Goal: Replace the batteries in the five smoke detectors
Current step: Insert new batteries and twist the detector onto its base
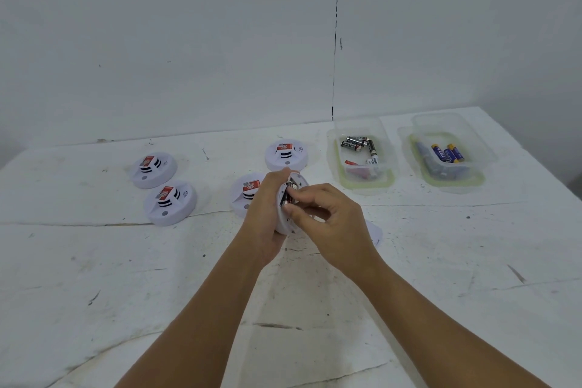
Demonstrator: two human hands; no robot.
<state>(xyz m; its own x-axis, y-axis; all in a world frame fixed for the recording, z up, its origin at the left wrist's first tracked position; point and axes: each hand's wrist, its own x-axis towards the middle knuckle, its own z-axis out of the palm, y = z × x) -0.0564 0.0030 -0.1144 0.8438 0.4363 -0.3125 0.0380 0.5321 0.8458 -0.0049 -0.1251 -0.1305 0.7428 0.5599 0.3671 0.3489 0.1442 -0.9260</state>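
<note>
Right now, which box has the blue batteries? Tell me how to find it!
Look at the white table, far right corner by the wall. Two clear plastic boxes sit side by side there; take the rightmost box. Its batteries are blue with yellow tips, while the left box holds black ones.

Both bare forearms reach forward and converge above the counter's middle, the left hand (266, 214) curled round a smoke detector (291, 198) held on edge, the right hand (330, 217) beside it with thumb and fingertips pinching at its open back.
</note>
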